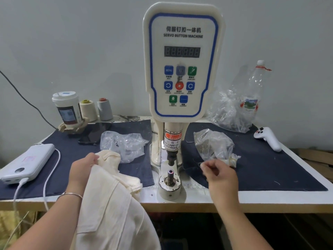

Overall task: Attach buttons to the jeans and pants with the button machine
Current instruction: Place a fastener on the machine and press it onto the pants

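Cream pants (111, 213) fill the lower left of the frame, draped from the counter (198, 201) edge down toward the camera. Their upper end is bunched on the dark cloth mat (75, 159), and the left hand (83, 168) holds it there — the grip is closed round a fold of the fabric, thumb tip pressing near a seam. A thin bracelet (72, 194) sits on that wrist.

At lower centre-right the right hand (219, 175) hovers above the second dark mat (270, 168), just right of the machine's base. Its fingers are curled and thumb and forefinger meet in a pinch; whether anything small lies between them is too fine to tell.

Between the hands stands the button machine (182, 69), its white panel reaching the top of the frame, with a dark display and coloured keys. Below the panel the punch (171, 157) hangs over the lower die post (170, 175), the two apart with nothing between them.

Left of the machine lies a clear plastic bag (124, 145), touching the pants; a second bag (214, 145) of small parts lies right of it, just beyond the right hand. A power bank (28, 163) with a white cable rests at the left edge. At the back left stand a lidded cup (67, 107) and two thread cones (95, 109); at upper right — a crumpled bottle (252, 94) and a white controller (268, 138).
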`<state>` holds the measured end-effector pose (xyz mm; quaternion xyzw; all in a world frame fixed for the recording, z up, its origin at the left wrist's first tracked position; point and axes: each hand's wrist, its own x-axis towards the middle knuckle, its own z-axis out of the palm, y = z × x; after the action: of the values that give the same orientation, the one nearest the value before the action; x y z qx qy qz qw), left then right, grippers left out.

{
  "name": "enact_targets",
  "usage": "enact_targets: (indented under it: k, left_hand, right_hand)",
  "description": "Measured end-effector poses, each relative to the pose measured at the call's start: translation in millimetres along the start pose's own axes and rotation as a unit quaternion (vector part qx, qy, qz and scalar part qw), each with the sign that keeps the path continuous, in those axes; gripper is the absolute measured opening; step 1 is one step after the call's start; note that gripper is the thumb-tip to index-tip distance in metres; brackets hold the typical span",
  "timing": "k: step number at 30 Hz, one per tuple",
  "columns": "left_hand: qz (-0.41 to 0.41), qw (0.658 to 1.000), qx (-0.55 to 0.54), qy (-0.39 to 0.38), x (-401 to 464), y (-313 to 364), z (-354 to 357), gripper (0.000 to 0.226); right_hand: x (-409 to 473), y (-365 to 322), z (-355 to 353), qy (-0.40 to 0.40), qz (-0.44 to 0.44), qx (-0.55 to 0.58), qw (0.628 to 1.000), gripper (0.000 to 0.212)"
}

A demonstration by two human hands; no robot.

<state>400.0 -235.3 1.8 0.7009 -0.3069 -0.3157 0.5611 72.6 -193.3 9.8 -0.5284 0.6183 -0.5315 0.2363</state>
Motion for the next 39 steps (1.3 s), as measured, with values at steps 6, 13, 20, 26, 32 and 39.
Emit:
enact_targets:
  k: [6, 13, 20, 26, 32, 39]
  left_hand:
    - [0.003, 1.000, -0.005, 0.006, -2.1, 0.9, 1.3, 0.020]
    - [0.015, 1.000, 0.011, 0.004, -0.8, 0.8, 1.6, 0.019]
    - [0.057, 0.997, 0.061, -0.004, -0.7, -1.4, 0.7, 0.016]
    - [0.034, 0.999, 0.036, -0.006, -4.5, 1.5, 0.7, 0.018]
    - [0.033, 0.999, 0.028, -0.010, -5.0, 1.5, 1.3, 0.021]
    - [0.018, 1.000, 0.012, -0.010, -3.7, 2.0, 0.7, 0.027]
  right_hand:
    - [-27.3, -46.5, 28.4, -0.130, 0.332, 0.285, 0.890, 0.007]
    - [-14.8, -59.9, 33.8, -0.154, 0.469, 0.425, 0.759, 0.010]
    - [-13.7, -57.0, 38.2, -0.163, 0.499, 0.478, 0.704, 0.017]
    - [-18.3, -60.3, 34.9, -0.172, 0.501, 0.512, 0.676, 0.012]
    - [-25.7, -66.3, 29.1, -0.155, 0.504, 0.556, 0.643, 0.006]
    - [-34.8, -69.1, 26.9, -0.130, 0.482, 0.587, 0.637, 0.017]
